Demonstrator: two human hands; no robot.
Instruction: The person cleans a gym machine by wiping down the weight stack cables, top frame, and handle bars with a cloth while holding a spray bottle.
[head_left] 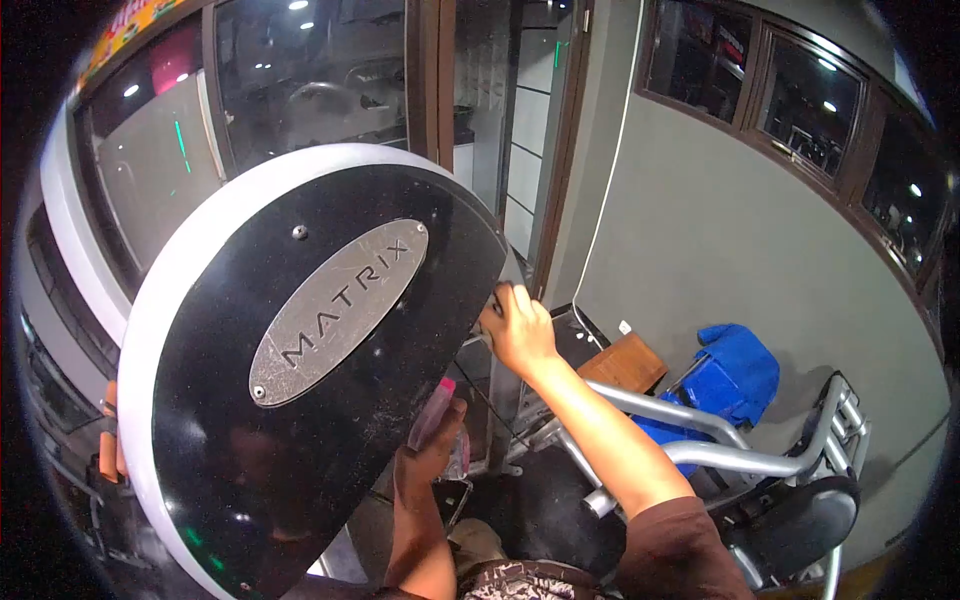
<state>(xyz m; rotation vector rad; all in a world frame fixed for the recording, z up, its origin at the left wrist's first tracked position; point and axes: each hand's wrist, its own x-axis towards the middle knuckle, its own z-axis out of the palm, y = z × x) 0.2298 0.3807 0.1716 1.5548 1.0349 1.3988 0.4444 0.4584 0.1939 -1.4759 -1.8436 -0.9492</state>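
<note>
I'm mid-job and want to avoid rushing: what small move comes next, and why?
Probably slide the right hand along the black MATRIX panel: it is at the panel's edge, pale specks mark the panel's face, and the left hand is occupied with a pink-and-clear item.

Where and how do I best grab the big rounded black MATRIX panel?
Probably by its thick white rim, upper left, from outside: that curved edge suits a grip, while the black face looks smooth and the right hand is opposite.
</note>
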